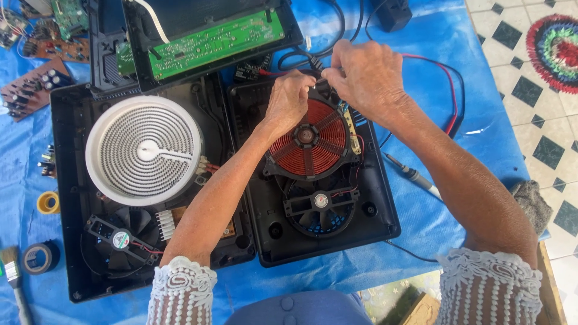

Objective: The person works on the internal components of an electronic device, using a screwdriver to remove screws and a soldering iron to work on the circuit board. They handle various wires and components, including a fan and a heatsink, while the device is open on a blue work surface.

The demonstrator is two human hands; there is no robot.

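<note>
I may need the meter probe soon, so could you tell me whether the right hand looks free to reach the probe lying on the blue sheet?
Probably yes. The probe lies uncovered on the blue sheet, just beside the right forearm. But the right hand is busy with the left hand at the copper coil's top edge.

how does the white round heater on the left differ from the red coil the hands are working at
The white heater is larger and pale, with a fine grey spiral inside a thick white rim; the red coil is smaller, copper-red, crossed by black spokes. The white heater lies untouched, while the left hand rests on the red coil's upper edge and the right hand pinches something small just above it. Both are round, lie flat in open black casings, and have a fan below.
</note>
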